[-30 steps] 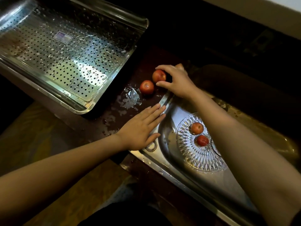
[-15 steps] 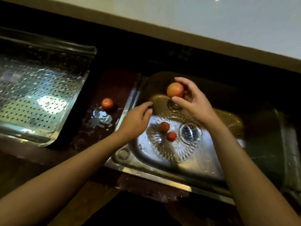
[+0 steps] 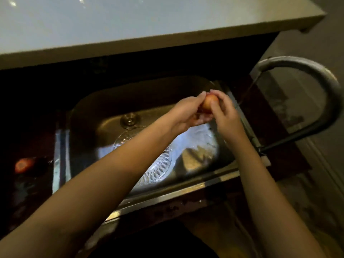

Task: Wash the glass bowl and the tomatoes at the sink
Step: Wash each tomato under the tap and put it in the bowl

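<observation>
left hand [image 3: 187, 114], right hand [image 3: 225, 114] grip a tomato [image 3: 209, 104]; probably a second tomato [image 3: 22, 165] leftward.

The dark counter [image 3: 28, 202] bears one tomato [image 3: 22, 165] at far left; its sunken steel sink [image 3: 186, 190] holds the glass bowl [image 3: 158, 170]

One wide-angle camera, worn on the person's head, looks forward and steeply down into a steel sink [image 3: 104, 108] at close range. Both forearms [image 3: 111, 174] run in from the bottom edge; the left hand [image 3: 186, 113] and right hand [image 3: 225, 114] meet round a tomato [image 3: 208, 103] just above mid-frame. A curved tap [image 3: 316, 71] bows along the right side, a pale ledge [image 3: 149, 21] spans the top.
</observation>
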The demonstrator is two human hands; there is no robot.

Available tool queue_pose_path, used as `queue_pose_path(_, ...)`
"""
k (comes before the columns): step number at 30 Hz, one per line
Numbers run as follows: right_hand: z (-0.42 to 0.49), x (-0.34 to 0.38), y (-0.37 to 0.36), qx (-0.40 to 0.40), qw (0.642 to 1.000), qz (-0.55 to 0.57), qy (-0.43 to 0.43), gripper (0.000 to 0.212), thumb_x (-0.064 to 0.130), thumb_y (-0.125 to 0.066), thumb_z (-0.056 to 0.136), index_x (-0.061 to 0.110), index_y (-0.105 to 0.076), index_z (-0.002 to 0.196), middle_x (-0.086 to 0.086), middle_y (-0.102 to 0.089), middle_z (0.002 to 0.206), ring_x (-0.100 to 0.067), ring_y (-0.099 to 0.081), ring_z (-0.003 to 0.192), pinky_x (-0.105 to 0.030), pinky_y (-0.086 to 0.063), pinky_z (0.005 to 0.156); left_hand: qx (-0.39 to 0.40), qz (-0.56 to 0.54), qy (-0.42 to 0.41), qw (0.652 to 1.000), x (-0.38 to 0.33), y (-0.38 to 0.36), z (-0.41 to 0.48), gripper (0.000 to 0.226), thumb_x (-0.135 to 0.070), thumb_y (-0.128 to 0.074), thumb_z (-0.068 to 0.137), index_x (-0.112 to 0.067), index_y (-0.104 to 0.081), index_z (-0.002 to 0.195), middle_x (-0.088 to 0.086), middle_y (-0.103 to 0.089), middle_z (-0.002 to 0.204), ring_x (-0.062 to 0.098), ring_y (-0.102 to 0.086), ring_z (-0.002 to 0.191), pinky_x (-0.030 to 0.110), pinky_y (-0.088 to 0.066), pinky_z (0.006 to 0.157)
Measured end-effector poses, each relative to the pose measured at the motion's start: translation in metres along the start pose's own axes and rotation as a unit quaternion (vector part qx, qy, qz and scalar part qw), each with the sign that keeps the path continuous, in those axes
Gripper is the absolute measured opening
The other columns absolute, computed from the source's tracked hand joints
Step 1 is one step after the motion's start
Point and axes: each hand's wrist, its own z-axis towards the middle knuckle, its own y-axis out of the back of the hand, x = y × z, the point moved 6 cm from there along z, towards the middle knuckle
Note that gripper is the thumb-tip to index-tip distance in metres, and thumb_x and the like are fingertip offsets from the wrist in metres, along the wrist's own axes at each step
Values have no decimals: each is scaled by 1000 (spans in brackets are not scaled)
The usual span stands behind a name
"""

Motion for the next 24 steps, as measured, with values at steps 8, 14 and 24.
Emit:
queue_pose_path(8,37,-42,56,-217,959,97,-156,33,33,-34,99,15,-57,114,-6,-60,100,-14,-60,84,-25,-49,74,-44,24,-8,999,-3,-82,49,30,-28,-34,100,-16,-62,96,5,-53,66,14,-52,60,26,-44,54)
queue_pose_path(14,48,-47,59,-170,963,126,-164,34,41,-33,97,20,-54,113,-10,-61,100,-19,-60,80,-29,-52,66,-1,162,1,987,-14,-82,59,43,-43,-24,99,-12,-49,83,6,-49,67,13,-44,51,21,-36,45)
queue_pose_path(24,51,-40,69,-231,964,71,-110,23,32,-36,98,17,-53,91,3,-56,82,-13,-56,78,-26,-46,62,-20,149,-34,988,-10,-94,70,38,-29,-26,101,-6,-57,97,10,-55,79,20,-53,71,24,-46,59)
